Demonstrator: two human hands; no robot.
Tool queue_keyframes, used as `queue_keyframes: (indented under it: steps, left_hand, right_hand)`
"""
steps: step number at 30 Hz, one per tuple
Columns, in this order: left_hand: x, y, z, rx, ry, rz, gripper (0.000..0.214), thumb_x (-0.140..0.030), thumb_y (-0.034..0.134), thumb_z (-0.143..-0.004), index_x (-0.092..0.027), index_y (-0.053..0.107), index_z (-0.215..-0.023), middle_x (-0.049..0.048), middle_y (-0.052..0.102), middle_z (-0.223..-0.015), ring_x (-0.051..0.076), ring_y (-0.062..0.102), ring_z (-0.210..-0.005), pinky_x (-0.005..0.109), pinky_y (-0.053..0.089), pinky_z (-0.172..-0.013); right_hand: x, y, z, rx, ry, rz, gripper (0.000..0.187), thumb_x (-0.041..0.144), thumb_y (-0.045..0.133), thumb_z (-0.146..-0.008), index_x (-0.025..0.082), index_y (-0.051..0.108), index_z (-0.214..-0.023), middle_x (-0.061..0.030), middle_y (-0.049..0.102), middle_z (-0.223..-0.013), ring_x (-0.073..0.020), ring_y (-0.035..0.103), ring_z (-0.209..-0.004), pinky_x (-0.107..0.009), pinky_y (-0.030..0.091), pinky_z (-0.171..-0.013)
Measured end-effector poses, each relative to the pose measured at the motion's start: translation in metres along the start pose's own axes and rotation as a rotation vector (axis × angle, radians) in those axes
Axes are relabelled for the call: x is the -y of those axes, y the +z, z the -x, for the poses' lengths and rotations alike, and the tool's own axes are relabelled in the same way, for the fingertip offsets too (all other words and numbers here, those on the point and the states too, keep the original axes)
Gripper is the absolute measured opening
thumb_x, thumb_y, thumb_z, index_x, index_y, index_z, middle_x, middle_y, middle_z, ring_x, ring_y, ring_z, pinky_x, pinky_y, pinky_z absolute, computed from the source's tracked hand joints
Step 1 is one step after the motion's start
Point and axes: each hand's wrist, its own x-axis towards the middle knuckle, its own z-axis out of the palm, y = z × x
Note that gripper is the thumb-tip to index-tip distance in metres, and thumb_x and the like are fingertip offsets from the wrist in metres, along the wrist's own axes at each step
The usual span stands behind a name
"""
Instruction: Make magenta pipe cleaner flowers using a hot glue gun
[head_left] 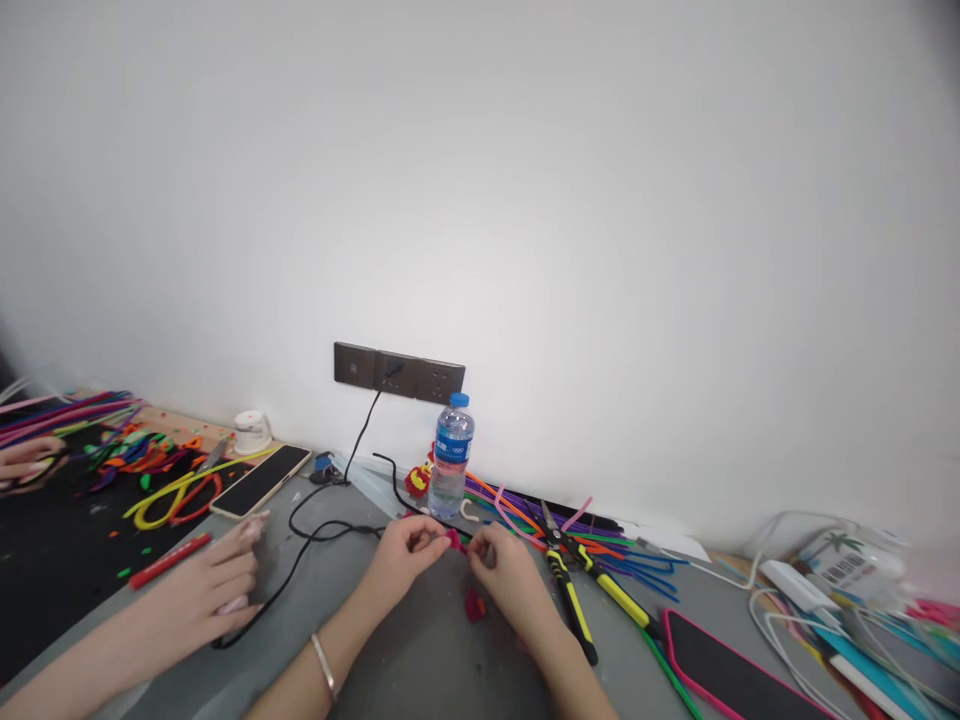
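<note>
My left hand [409, 555], with a bracelet at the wrist, pinches a small magenta fuzzy piece [454, 540], which looks like bent pipe cleaner. Close beside it, my right hand [506, 570] has its fingers curled at the piece's other end; the fingertips are partly hidden. Below them on the grey table [427, 665] lies a small red and orange fuzzy piece [475, 605]. Just beyond my hands stand a water bottle [451, 455] with a blue cap and a red and yellow fuzzy figure [418, 480].
To the right lie yellow-black pliers [570, 595], coloured pipe cleaners [630, 560] and a pink-edged phone [727, 665]. At left are a co-worker's hand [206, 590], a red marker [170, 561], another phone [262, 480], scissors [199, 498] and a black cable [296, 560]. Another person's hand [30, 465] is farther left.
</note>
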Motion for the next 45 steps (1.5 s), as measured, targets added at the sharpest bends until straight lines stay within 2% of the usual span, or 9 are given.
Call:
queue_keyframes:
  steps: [4, 7, 11, 13, 16, 27, 33, 40, 45]
  left_hand:
    - [-0.002, 0.0, 0.0, 0.004, -0.017, 0.018, 0.029, -0.042, 0.065, -0.073, -0.014, 0.063, -0.067, -0.0081, 0.029, -0.05, 0.009, 0.025, -0.049, 0.023, 0.018, -0.049]
    - [-0.002, 0.0, -0.001, 0.003, -0.016, 0.016, 0.03, -0.042, 0.065, -0.073, -0.013, 0.064, -0.067, -0.008, 0.03, -0.05, 0.009, 0.025, -0.049, 0.023, 0.018, -0.049]
    - [-0.002, 0.0, -0.001, -0.006, -0.019, 0.023, 0.03, -0.043, 0.065, -0.072, -0.013, 0.063, -0.067, -0.0079, 0.032, -0.05, 0.009, 0.026, -0.049, 0.023, 0.019, -0.05]
    - [-0.002, -0.001, -0.001, -0.011, -0.034, 0.032, 0.03, -0.044, 0.065, -0.071, -0.014, 0.063, -0.067, -0.008, 0.032, -0.05, 0.009, 0.026, -0.049, 0.023, 0.019, -0.05]
    - [-0.004, -0.001, -0.001, -0.018, -0.051, 0.04, 0.031, -0.044, 0.066, -0.07, -0.014, 0.063, -0.067, -0.0079, 0.032, -0.05, 0.009, 0.026, -0.05, 0.023, 0.019, -0.05]
    - [-0.001, -0.001, 0.0, -0.005, -0.039, 0.025, 0.031, -0.044, 0.064, -0.072, -0.013, 0.064, -0.069, -0.0075, 0.031, -0.052, 0.01, 0.026, -0.052, 0.023, 0.02, -0.051]
    - [-0.004, -0.002, 0.0, -0.01, -0.052, 0.026, 0.032, -0.046, 0.064, -0.071, -0.014, 0.062, -0.066, -0.0077, 0.03, -0.051, 0.01, 0.025, -0.051, 0.023, 0.019, -0.051]
    - [-0.005, -0.001, 0.0, -0.007, -0.061, 0.015, 0.031, -0.044, 0.063, -0.072, -0.013, 0.063, -0.069, -0.0074, 0.031, -0.052, 0.01, 0.026, -0.052, 0.024, 0.019, -0.051]
    - [-0.006, -0.002, -0.001, -0.017, -0.065, 0.028, 0.031, -0.044, 0.064, -0.07, -0.013, 0.063, -0.068, -0.007, 0.033, -0.052, 0.01, 0.027, -0.052, 0.024, 0.02, -0.051]
  right_hand:
    - [0.0, -0.003, -0.005, -0.032, 0.044, -0.298, 0.006, 0.018, 0.053, -0.069, 0.02, 0.054, -0.064, 0.0016, 0.052, -0.058, -0.0163, 0.048, -0.055, -0.026, 0.036, -0.054]
    - [0.0, -0.004, -0.008, -0.025, 0.06, -0.551, 0.009, 0.025, 0.058, -0.067, 0.019, 0.052, -0.065, 0.0029, 0.05, -0.058, -0.015, 0.048, -0.055, -0.026, 0.037, -0.054]
    - [0.002, -0.008, -0.009, 0.065, 0.126, -0.76, 0.028, 0.034, 0.064, -0.067, 0.016, 0.061, -0.089, 0.0025, 0.054, -0.061, -0.0144, 0.049, -0.056, -0.025, 0.036, -0.055]
    - [0.005, -0.013, -0.008, 0.123, 0.178, -0.767, 0.038, 0.036, 0.065, -0.067, 0.015, 0.063, -0.099, 0.0037, 0.051, -0.058, -0.013, 0.045, -0.054, -0.024, 0.032, -0.052]
    - [0.009, -0.018, -0.006, 0.171, 0.226, -0.766, 0.041, 0.038, 0.066, -0.068, 0.014, 0.066, -0.101, 0.0038, 0.05, -0.057, -0.0116, 0.04, -0.053, -0.024, 0.027, -0.051]
    - [0.002, -0.017, -0.006, 0.18, 0.154, -0.856, 0.015, 0.029, 0.063, -0.072, 0.02, 0.056, -0.083, 0.0046, 0.053, -0.061, -0.0109, 0.045, -0.053, -0.022, 0.029, -0.049]
    - [0.006, -0.021, -0.005, 0.209, 0.139, -0.84, 0.03, 0.034, 0.065, -0.074, 0.021, 0.058, -0.101, 0.0051, 0.053, -0.061, -0.0107, 0.046, -0.053, -0.021, 0.027, -0.047]
    - [0.002, -0.017, -0.007, 0.212, 0.191, -0.85, 0.034, 0.047, 0.068, -0.072, 0.018, 0.058, -0.087, 0.0009, 0.062, -0.065, -0.0114, 0.052, -0.052, -0.022, 0.029, -0.047]
    - [-0.001, -0.015, -0.008, 0.18, 0.186, -0.831, 0.032, 0.047, 0.07, -0.071, 0.019, 0.056, -0.079, -0.0003, 0.064, -0.065, -0.0129, 0.054, -0.055, -0.022, 0.03, -0.047]
